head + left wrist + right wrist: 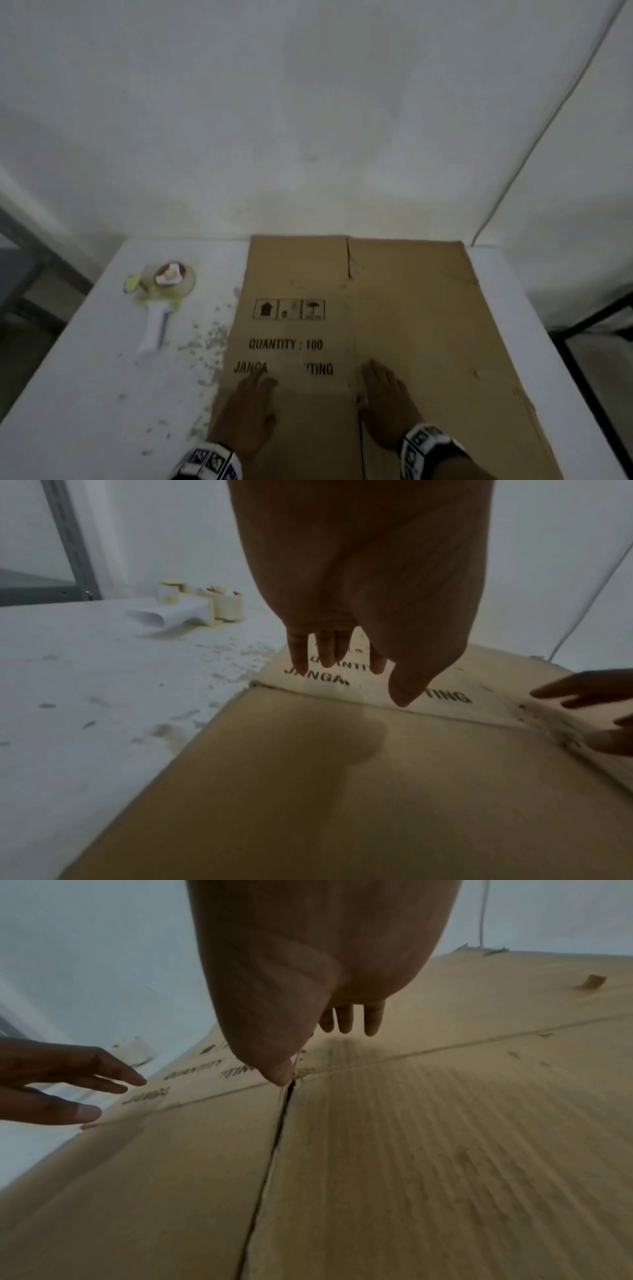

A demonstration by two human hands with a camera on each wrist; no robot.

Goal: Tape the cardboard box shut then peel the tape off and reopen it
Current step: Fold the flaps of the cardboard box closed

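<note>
A brown cardboard box (394, 315) lies flattened on the white table (85, 394), printed "QUANTITY : 100". My left hand (246, 407) lies flat on its near left part, fingers straight over the black lettering. To its right my right hand (383, 401) rests flat just beside the slit (277, 1139) between two flaps, the thumb tip at the slit's far end. In the left wrist view the left hand (342, 653) hovers close over the box (342, 791) with straight fingers. A white-handled tape dispenser (161, 298) lies on the table to the left, untouched.
Small scraps and flecks (205, 342) litter the table between dispenser and box. A white wall (308, 120) stands behind, with a thin cable (548, 120) running down it at the right. Grey metal shelving (24, 257) stands at the left, a dark frame (599, 335) at the right.
</note>
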